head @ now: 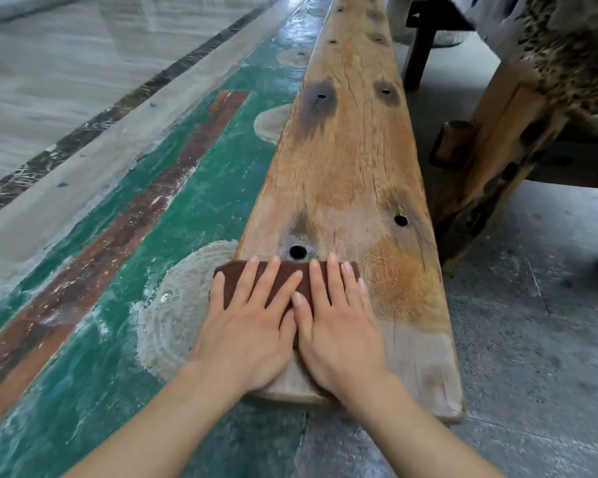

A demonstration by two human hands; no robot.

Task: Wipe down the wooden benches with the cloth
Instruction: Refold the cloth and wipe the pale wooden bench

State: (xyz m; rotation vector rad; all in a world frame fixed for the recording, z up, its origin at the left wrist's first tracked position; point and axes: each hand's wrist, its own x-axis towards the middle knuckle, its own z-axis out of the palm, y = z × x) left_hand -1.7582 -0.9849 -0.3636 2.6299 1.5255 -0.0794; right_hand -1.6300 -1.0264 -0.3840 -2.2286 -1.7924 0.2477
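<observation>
A long wooden bench (346, 160) runs away from me, with dark knots and round holes in its plank. A folded dark brown cloth (290, 281) lies flat across its near end, just short of a round hole (298, 252). My left hand (252, 322) presses flat on the cloth's left half, fingers straight and spread. My right hand (339, 322) presses flat beside it on the right half, thumbs touching. Most of the cloth is hidden under my hands.
The floor left of the bench is painted green (173, 215) with brown stripes and pale round patches. Grey concrete (532, 322) lies to the right. A rough wooden table leg (491, 167) and spotted fabric (573, 53) stand close to the bench's right side.
</observation>
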